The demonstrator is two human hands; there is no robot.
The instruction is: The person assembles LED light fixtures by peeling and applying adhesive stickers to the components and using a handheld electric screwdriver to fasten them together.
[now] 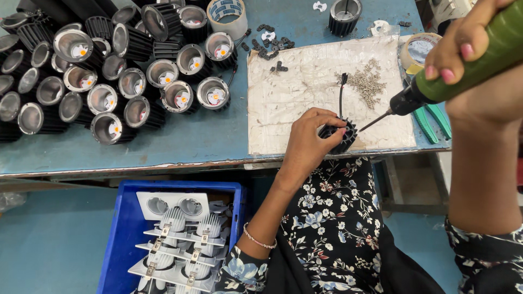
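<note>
Head view, only one we have. We take the white board point(305, 87) on the blue bench point(163, 141) as the landmark.

Left hand point(310, 142) sits at the board's near edge, fingers curled around a black finned lamp body point(342, 136), pinching it by the sides. The lamp body rests on the board, right at that near edge, with a thin black wire point(341, 92) rising from it toward the board's middle.

Right hand point(468, 43) is off the board's right side, raised above the bench, fingers wrapped tight around a green power screwdriver point(479, 60). We see the screwdriver's metal bit point(376, 121) slanting down and left over the board, tip just beside the lamp body; we cannot tell if it touches.

On the board, right of centre: a pile of small screws point(368, 81). At the board's far-left corner: a scatter of small black clips point(269, 46), some on the board, most on the bench.

Left of the board: a big heap of black lamp bodies with shiny reflectors point(109, 71), packed together. Beyond the board: a tape roll point(227, 13) and one lone black lamp body point(345, 15). Right of the board: another tape roll point(419, 49) and green-handled pliers point(433, 122), partly under the screwdriver.

Below the bench, nearer than the board and to its left: a blue crate point(122, 239) holding white twin-lamp fittings point(174, 239), stacked.
</note>
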